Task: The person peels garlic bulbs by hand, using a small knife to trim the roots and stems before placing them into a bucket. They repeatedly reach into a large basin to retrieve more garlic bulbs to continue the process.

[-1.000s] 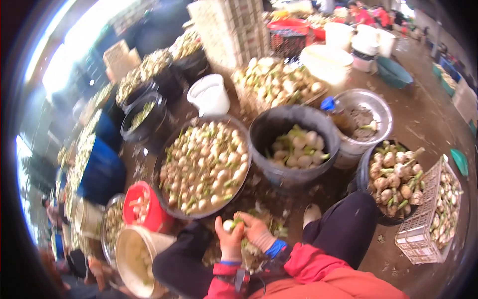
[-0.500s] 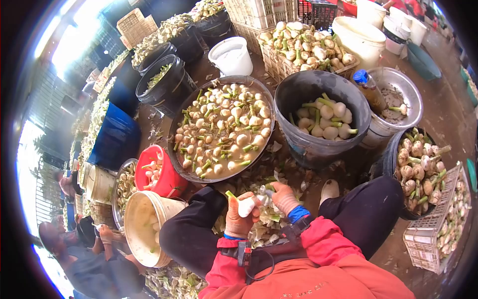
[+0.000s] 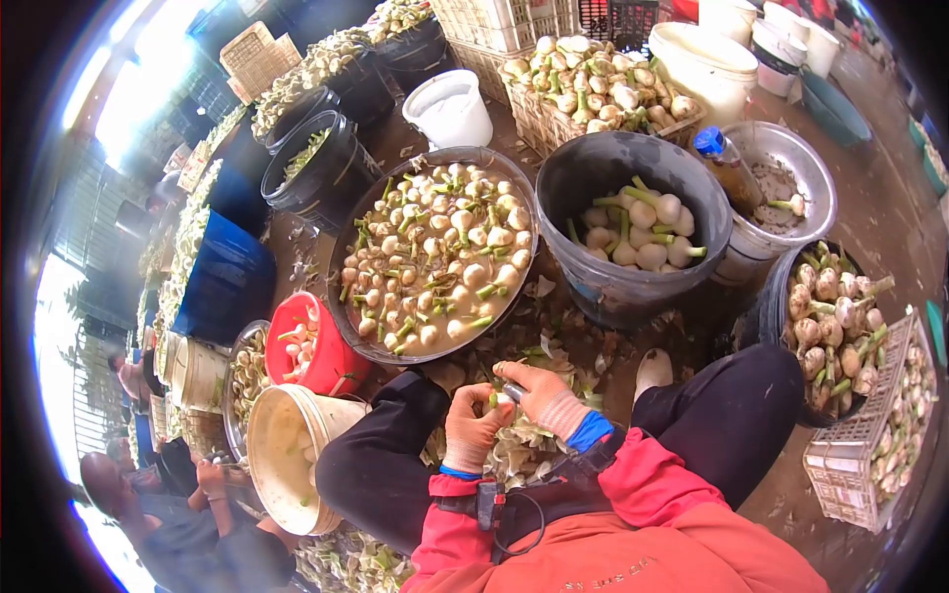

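In front of my lap, my left hand [image 3: 473, 431] is closed around a garlic bulb. Only its cut green stem [image 3: 493, 400] shows between the fingers; the rest of the bulb is hidden. Close against it, my right hand [image 3: 550, 398] grips what looks like a small knife [image 3: 514, 391] with a grey handle; its blade is hard to make out. Both hands wear orange gloves with pale cuffs. Below them lies a heap of garlic peelings [image 3: 524, 453]. Ahead is a wide basin [image 3: 341, 314] of murky water with many bulbs, beside a dark bucket [image 3: 583, 287] holding peeled garlic.
A red bowl [image 3: 341, 364] and cream bucket [image 3: 287, 484] stand left of my knee. On the right are a black bucket of unpeeled garlic [image 3: 825, 336] and a plastic crate [image 3: 840, 474]. A bottle [image 3: 732, 173] leans in a metal basin [image 3: 825, 203]. Another person [image 3: 198, 539] sits at lower left.
The white bulb, visible in my left hand before, is now mostly covered by the fingers. My right hand has shifted left and over it, with the grey handle now showing. The view has tilted slightly.
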A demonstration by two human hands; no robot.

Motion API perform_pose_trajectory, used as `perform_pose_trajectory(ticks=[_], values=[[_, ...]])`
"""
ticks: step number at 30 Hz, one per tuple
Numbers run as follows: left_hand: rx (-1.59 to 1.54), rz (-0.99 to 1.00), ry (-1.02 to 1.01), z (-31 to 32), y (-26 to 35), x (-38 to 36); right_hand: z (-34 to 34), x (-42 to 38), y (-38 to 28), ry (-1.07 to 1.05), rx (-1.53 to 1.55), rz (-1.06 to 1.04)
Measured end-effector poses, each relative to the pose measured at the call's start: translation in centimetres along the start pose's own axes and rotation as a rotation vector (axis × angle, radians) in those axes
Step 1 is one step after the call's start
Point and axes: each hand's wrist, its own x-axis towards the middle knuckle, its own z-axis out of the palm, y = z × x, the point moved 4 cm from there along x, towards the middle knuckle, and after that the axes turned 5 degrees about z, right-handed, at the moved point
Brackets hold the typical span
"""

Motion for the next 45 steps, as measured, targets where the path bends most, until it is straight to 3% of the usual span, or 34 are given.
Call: perform_pose_trajectory(ticks=[3, 5, 10, 13, 17, 18, 20, 21, 22, 24, 25, 26, 29, 32, 34, 36, 38, 40, 41, 42, 44, 45], values=[[-0.419, -0.007, -0.004, -0.2, -0.3, 0.0, -0.3, 0.1, -0.4, 0.02, 0.114, 0.041], [-0.546, -0.015, 0.044, -0.6, 0.1, 0.4, -0.6, 0.1, -0.3, -0.005, 0.586, 0.26], [-0.854, 0.01, 0.1, -2.1, -0.2, 1.0, -2.6, 0.4, -1.9, 0.001, 0.955, 0.222], [-1.026, -0.087, 0.127, -2.5, -0.6, 0.8, -4.1, 0.7, -2.5, 0.025, 1.305, 0.125], [-1.184, -0.178, 0.176, -3.5, -1.3, 0.9, -6.5, 1.4, -2.5, 0.014, 1.527, 0.023], [-1.203, -0.181, 0.156, -3.6, -1.5, 1.0, -6.2, 1.5, -2.2, 0.012, 1.528, 0.023], [-1.114, -0.156, 0.175, -3.3, -1.6, 1.1, -5.8, 1.1, -2.0, 0.19, 0.14, -0.025], [-1.025, -0.134, 0.191, -3.1, -1.6, 1.2, -4.6, 1.1, -1.3, 0.062, -0.074, 0.059], [-1.027, -0.135, 0.191, -2.8, -1.7, 1.2, -3.0, 1.0, -0.7, 0.085, -0.19, -0.154], [-0.84, -0.154, 0.142, -2.0, -1.8, 0.9, -0.9, 0.7, -1.4, -0.018, -0.047, -0.144], [-0.827, -0.104, 0.149, -1.4, -2.0, 0.8, 0.5, 0.8, -0.7, -0.048, -0.03, -0.237], [-0.784, -0.091, 0.119, -1.1, -2.0, 0.8, 1.2, 0.8, -1.5, -0.091, 0.103, -0.228], [-0.832, -0.15, 0.233, -1.4, -2.2, 0.8, 0.7, 0.3, -2.0, -0.077, 0.06, -0.096], [-0.961, -0.165, 0.463, -3.5, -4.4, 1.3, -1.4, 1.4, 3.2, 0.229, 0.284, 0.175], [-1.061, -0.156, 0.393, -4.2, -7.3, 1.9, -2.0, 1.2, 3.8, 0.387, 0.911, 0.439], [-0.908, -0.358, 0.569, -2.8, -6.5, 0.8, -2.3, 1.3, 2.6, 0.488, 0.896, 0.518], [-0.818, -0.432, 0.538, -0.9, -6.3, 0.5, -0.4, 2.5, -0.8, 0.339, 0.839, 0.343], [-0.803, -0.475, 0.427, 0.6, -7.2, 0.4, 2.6, 2.7, -10.8, 0.035, 0.315, 0.032], [-0.884, -0.492, 0.392, 1.5, -12.0, 2.0, 5.1, 3.4, -12.2, -0.137, 0.5, -0.016], [-1.145, -0.403, 0.487, 2.4, -12.1, 2.5, 7.3, 4.1, -13.5, -0.312, 0.682, -0.061], [-1.082, -0.386, 0.385, 2.4, -15.1, 2.2, 8.8, 3.6, -18.8, -0.509, 0.915, 0.065], [-1.009, -0.38, 0.272, 2.7, -17.0, 2.3, 8.6, 4.2, -19.4, -0.433, 0.831, -0.029]])
